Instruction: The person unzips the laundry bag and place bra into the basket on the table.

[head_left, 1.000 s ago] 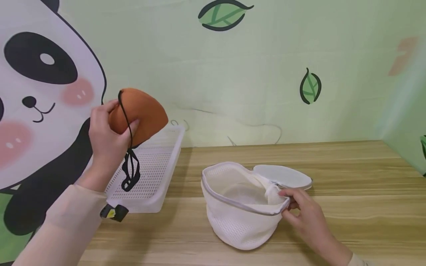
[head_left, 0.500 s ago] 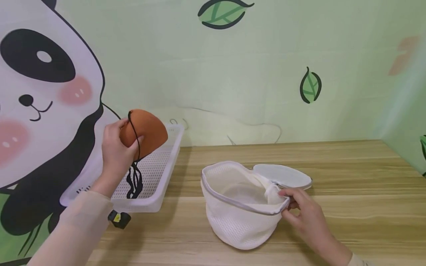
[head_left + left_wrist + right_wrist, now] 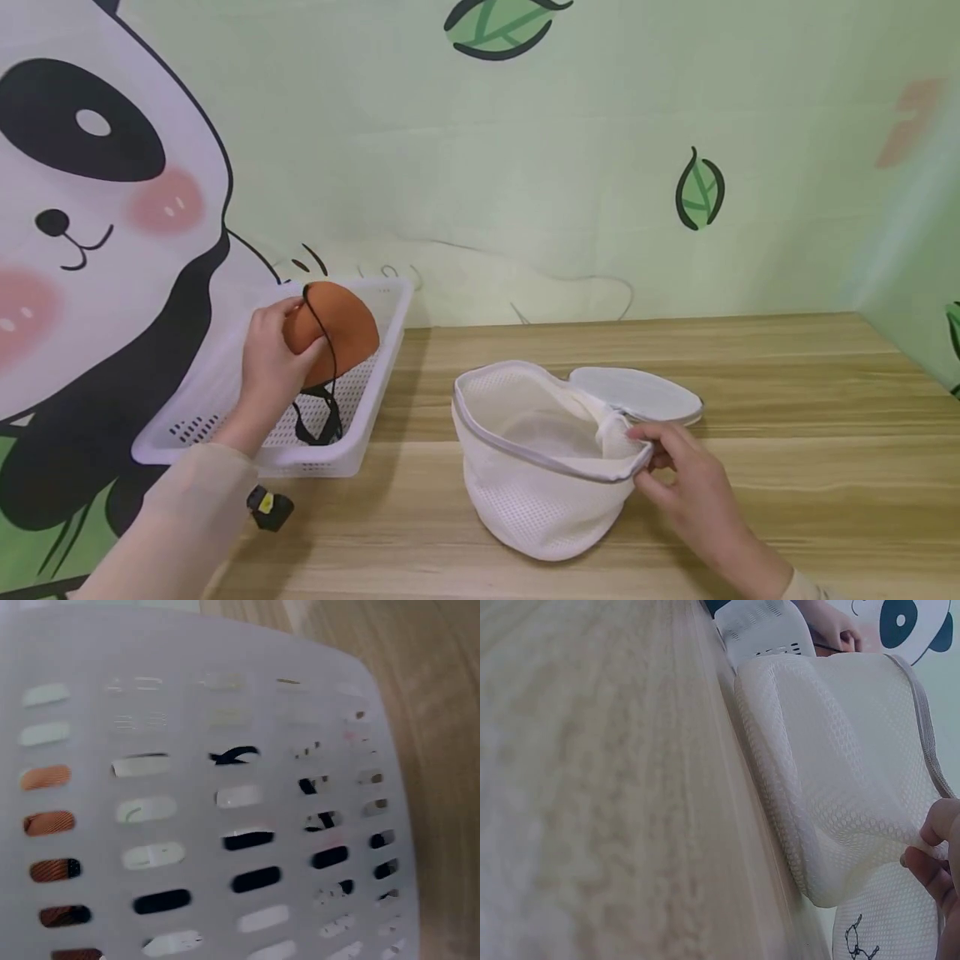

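My left hand pinches an orange bra, folded, with thin black edging, between thumb and fingers. Its black straps hang down into the white slotted plastic basket. Through the slots of the basket wall, patches of orange and black show in the left wrist view; the left hand is not visible there. My right hand pinches the zipped rim of a white mesh laundry bag, whose mouth faces up. In the right wrist view, thumb and fingers hold the mesh.
Behind the bag's mouth, its round lid lies folded back on the wooden table. A green backdrop with a panda and leaves stands behind. A small black and yellow device sits by the left wrist.
My left hand has come down and slightly right with the orange bra, from above the basket to within its outline. My right hand and the mesh bag stay put.
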A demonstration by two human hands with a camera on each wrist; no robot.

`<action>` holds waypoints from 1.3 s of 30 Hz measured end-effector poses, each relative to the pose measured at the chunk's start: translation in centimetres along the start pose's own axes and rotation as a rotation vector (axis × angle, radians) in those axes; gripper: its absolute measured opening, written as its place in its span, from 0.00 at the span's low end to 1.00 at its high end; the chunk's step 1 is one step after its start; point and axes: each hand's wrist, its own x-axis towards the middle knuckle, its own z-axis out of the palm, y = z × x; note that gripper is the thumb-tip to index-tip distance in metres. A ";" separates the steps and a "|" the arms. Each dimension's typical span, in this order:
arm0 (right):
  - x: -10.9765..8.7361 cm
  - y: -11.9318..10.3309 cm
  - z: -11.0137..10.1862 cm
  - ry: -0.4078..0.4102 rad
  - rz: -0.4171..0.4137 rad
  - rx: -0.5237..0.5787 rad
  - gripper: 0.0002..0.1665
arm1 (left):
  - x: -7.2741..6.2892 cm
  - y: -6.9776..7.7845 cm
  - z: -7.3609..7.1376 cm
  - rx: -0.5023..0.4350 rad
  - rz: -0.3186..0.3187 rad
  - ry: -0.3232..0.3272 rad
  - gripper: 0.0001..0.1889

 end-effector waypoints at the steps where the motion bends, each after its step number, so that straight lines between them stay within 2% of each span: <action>1: 0.0 0.0 0.0 0.000 0.001 -0.001 0.28 | -0.1 -0.2 0.1 0.005 -0.001 -0.014 0.29; 11: 0.1 -0.2 -0.1 -0.004 0.007 -0.005 0.27 | -0.5 -1.4 0.0 0.027 -0.043 -0.075 0.29; 18: 0.1 -0.1 -0.1 0.007 0.002 -0.009 0.28 | -0.5 -2.0 -0.1 0.057 -0.038 -0.282 0.31; 27: 0.0 -0.1 -0.1 0.004 0.005 -0.007 0.28 | -0.6 -2.7 0.3 0.086 -0.035 -0.460 0.30; 32: 0.0 -0.1 0.0 0.001 0.005 -0.005 0.28 | -0.8 -2.8 0.5 0.102 -0.048 -0.544 0.30; 39: 0.0 -0.2 0.0 0.003 0.005 -0.008 0.28 | -0.8 -2.8 0.6 0.101 -0.050 -0.604 0.30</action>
